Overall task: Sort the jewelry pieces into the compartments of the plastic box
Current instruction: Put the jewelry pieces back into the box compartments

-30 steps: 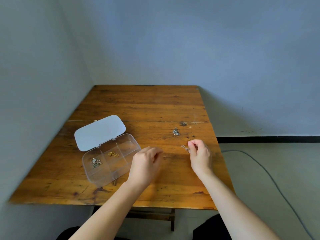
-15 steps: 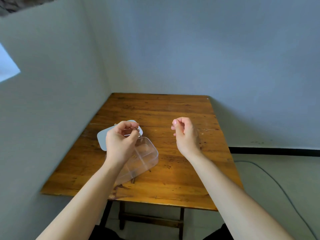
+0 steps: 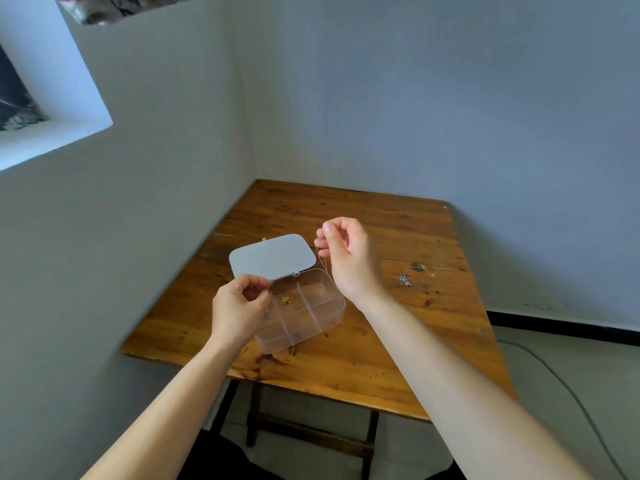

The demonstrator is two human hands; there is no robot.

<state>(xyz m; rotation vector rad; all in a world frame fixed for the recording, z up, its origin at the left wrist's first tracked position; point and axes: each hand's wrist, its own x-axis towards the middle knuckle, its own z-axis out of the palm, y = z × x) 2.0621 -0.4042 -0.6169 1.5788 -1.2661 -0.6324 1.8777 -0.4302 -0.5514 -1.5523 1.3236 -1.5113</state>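
Wooden table (image 3: pixel 398 341) in a grey-walled corner; both hands' grips pinch what looks like a thin chain (image 3: pixel 323 261).

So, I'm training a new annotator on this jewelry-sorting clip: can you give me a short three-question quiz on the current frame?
1. True or false: the lid of the plastic box is open.
2. Which jewelry lies loose on the table, right of the box? A) gold pieces B) a small silver cluster C) a watch
3. Fill in: a thin chain hangs from the ___ hand.

Key:
1. True; it lies flat behind the compartments.
2. B, the silver cluster; the gold pieces are inside a compartment.
3. Right; the right hand pinches it above the box, while the left hand pinches near the box's left end.
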